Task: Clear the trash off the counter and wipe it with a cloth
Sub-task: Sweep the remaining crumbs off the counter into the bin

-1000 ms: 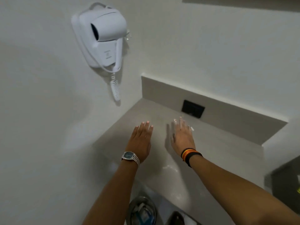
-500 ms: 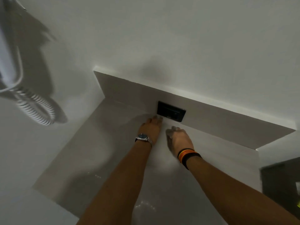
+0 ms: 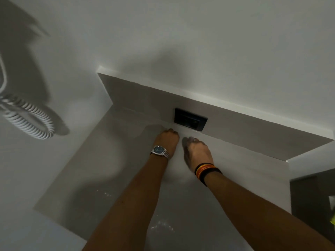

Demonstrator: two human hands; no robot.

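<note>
The pale grey counter (image 3: 108, 169) runs into a corner, and no trash or cloth shows on it. My left hand (image 3: 166, 140), with a metal watch on its wrist, rests at the counter's back edge just below a black wall socket (image 3: 190, 119). Its fingers are curled under and hidden. My right hand (image 3: 196, 151), with coloured bands on its wrist, is close beside it and slightly blurred. Its fingers are also bent down onto the counter. Whether either hand holds anything is hidden.
A low grey backsplash (image 3: 253, 134) lines the back wall. A white coiled cord (image 3: 30, 122) hangs on the left wall. A dark recess (image 3: 311, 196) lies at the right edge, with something yellow (image 3: 332, 220) beside it.
Both hands reached forward from the counter's middle to its back edge under the socket, and their flat fingers curled. The view swung right, leaving only the hair dryer's cord visible.
</note>
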